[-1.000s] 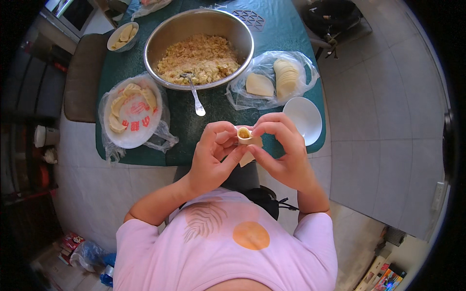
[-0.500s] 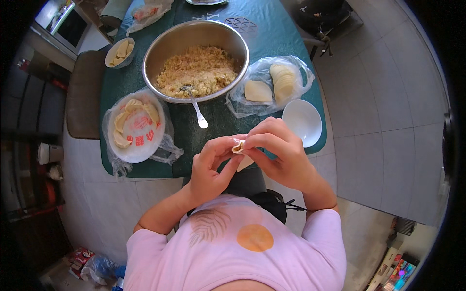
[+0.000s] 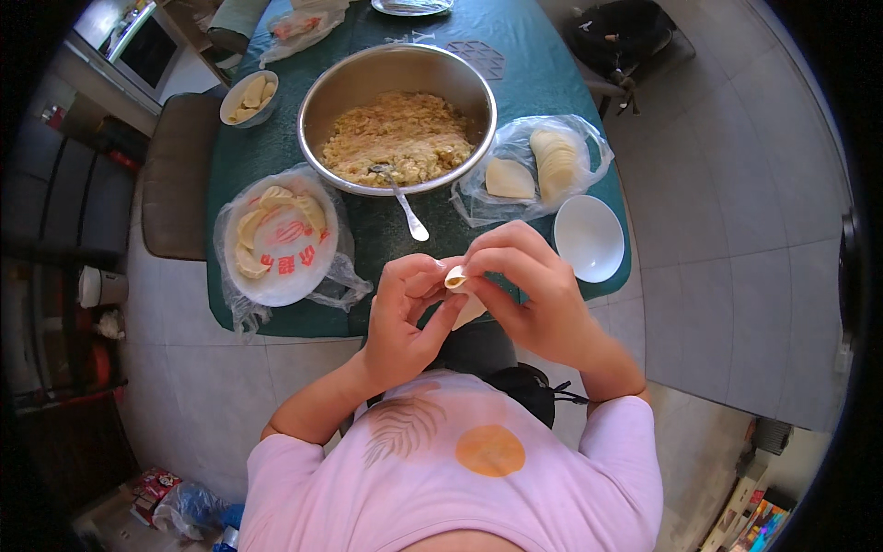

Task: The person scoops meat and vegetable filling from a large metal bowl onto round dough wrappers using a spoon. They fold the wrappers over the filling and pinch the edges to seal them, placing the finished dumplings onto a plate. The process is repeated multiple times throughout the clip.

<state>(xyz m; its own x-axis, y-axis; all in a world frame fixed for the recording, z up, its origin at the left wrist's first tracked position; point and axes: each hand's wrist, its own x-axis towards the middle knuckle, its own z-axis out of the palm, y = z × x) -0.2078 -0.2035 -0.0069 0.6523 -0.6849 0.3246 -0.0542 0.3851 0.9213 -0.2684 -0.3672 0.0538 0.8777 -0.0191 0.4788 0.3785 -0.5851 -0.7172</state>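
Between my two hands, just off the table's near edge, is a half-folded dumpling [image 3: 456,279] with filling showing at its open end. The fingertips of my left hand [image 3: 405,308] pinch it from the left. My right hand [image 3: 529,290] grips it from the other side, and a pale flap of wrapper hangs below these fingers. Beyond my hands stands a large steel bowl [image 3: 317,110] of minced filling [image 3: 395,138], a spoon [image 3: 411,216] leaning out over its rim. Stacked dumpling wrappers [image 3: 555,164] lie on a clear plastic bag to the right.
At the left, a plate covered with a plastic bag [image 3: 292,262] carries several folded dumplings [image 3: 248,230]. A smaller bowl [image 3: 262,113] with more pieces stands behind it. An empty white bowl [image 3: 589,239] sits by the table's right edge. A brown chair [image 3: 175,184] is at the left.
The view has shifted slightly, so the table things appear a little further right. The dumpling's open end now shows more plainly; both hands keep hold of it.
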